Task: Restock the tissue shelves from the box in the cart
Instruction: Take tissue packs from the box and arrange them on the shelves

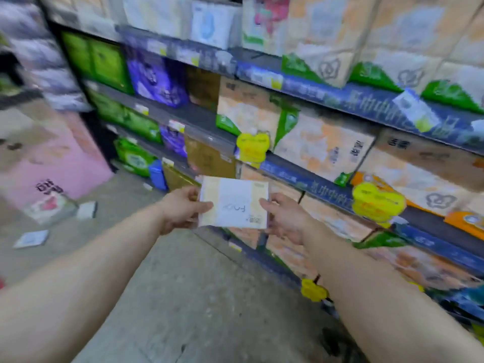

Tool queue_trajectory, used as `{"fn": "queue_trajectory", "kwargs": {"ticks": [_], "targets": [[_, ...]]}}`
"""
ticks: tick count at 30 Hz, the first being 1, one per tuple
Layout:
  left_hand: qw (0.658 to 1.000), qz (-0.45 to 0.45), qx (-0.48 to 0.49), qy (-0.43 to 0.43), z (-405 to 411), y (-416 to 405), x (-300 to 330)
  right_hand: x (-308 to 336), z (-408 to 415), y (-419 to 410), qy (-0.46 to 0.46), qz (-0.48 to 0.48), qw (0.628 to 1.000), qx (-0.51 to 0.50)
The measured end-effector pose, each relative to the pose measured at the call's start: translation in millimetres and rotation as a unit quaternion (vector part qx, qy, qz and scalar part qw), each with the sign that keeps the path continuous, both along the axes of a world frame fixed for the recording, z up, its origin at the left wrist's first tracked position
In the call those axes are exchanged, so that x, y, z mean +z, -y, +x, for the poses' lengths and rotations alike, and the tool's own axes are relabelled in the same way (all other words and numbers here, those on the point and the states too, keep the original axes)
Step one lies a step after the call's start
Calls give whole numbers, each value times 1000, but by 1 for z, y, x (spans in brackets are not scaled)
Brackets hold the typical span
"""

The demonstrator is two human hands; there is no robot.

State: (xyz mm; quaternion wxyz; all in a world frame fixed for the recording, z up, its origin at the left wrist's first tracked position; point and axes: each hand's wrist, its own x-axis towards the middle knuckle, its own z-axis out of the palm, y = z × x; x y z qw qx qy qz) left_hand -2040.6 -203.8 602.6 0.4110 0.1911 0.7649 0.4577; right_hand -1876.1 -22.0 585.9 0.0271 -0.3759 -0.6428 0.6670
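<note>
Nearest, bare concrete floor lay open at lower centre, and mid-frame the left hand and right hand gripped a tissue pack by its side edges. Beyond, shelves running across the right held packed tissue bundles, and a pink box stood at the left.

2 hands, 1 tissue pack, 3 yellow promo tags

Pretty bright, flat overhead light, hardly any shadows on the grey concrete floor. Whole frame is smeared with motion blur and blocky compression, worst on the pink carton at left. The wide lens bends the blue-edged metal shelves outward. Print on packs is unreadable.
</note>
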Motion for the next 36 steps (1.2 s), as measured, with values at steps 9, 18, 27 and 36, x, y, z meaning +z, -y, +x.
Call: {"fn": "queue_trajectory", "kwargs": {"ticks": [9,18,27,36], "targets": [[980,44,163,-101,-172,103,47,49,-225,70,-90,11,987,134],[959,78,197,-189,-347,49,84,85,-405,15,-164,67,976,129],[953,138,172,-206,-494,-65,154,161,-529,-80,-171,174,964,105],[945,241,63,-210,-607,-158,205,197,-606,-135,-157,405,900,-29]]}}
